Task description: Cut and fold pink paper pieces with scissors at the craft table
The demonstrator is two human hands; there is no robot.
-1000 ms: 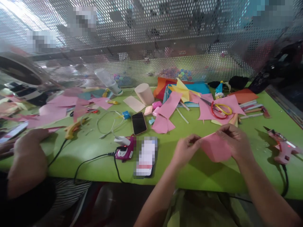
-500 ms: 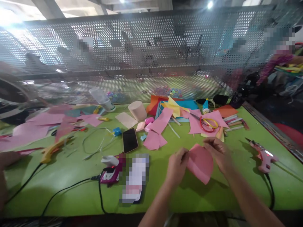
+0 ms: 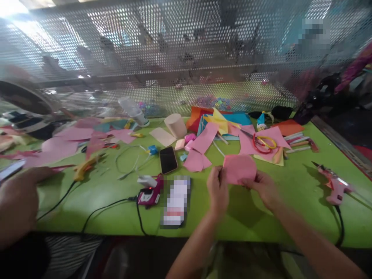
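A rounded piece of pink paper [image 3: 238, 168] is held up over the green table [image 3: 110, 190] between both my hands. My left hand [image 3: 217, 189] pinches its left edge, fingers closed. My right hand [image 3: 261, 186] grips its lower right edge from below, fingers closed on the paper. The paper hides the fingertips behind it. Loose pink paper scraps [image 3: 200, 149] lie just beyond it on the table.
A pink glue gun [image 3: 334, 184] with a black cord lies at the right. Scissors [image 3: 263, 141], pens and coloured sheets sit at the back. A black phone [image 3: 168, 159], a magenta charger [image 3: 149, 193] and cables lie left of centre. Another person's arm [image 3: 17, 201] rests at the left.
The pink paper has been turned and lifted, now facing me more flatly. My right hand moved from its top edge to its lower right. The camera view shifted.
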